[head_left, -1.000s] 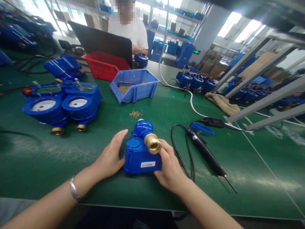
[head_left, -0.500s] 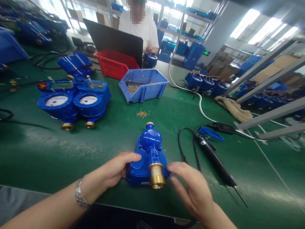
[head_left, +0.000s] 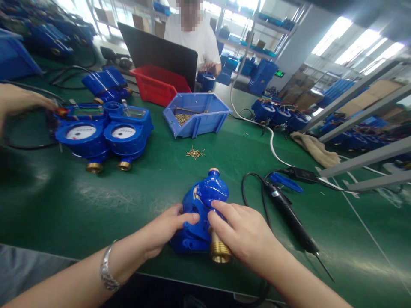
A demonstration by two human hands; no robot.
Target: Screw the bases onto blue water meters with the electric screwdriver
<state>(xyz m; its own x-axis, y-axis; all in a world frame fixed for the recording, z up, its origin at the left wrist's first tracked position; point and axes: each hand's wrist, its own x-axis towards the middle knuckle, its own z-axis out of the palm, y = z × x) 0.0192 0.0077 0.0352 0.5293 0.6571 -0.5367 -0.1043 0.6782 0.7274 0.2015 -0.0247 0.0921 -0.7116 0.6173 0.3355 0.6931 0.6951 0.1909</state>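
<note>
A blue water meter (head_left: 213, 188) with a threaded brass end (head_left: 221, 251) lies face down and tilted on the green bench before me. My left hand (head_left: 165, 229) grips its left side, the thumb pressed on the blue housing. Across the pipe body, my right hand (head_left: 245, 224) has its fingers wrapped from the right, covering part of it. The meter's dial is hidden. Just beyond it lies a small pile of brass screws (head_left: 194, 153).
Two blue water meters (head_left: 128, 147) stand at left, where another person's hand (head_left: 24, 100) reaches to the wires. A blue bin (head_left: 205, 122) holds brass pieces beside a red bin (head_left: 154, 87). A black electric screwdriver (head_left: 290, 216) lies right. Opposite sits a person (head_left: 192, 40).
My right hand has closed onto the pipe body. The meter has tilted, its brass end shifting slightly right and nearer. Another person's hand has come in at the far left.
</note>
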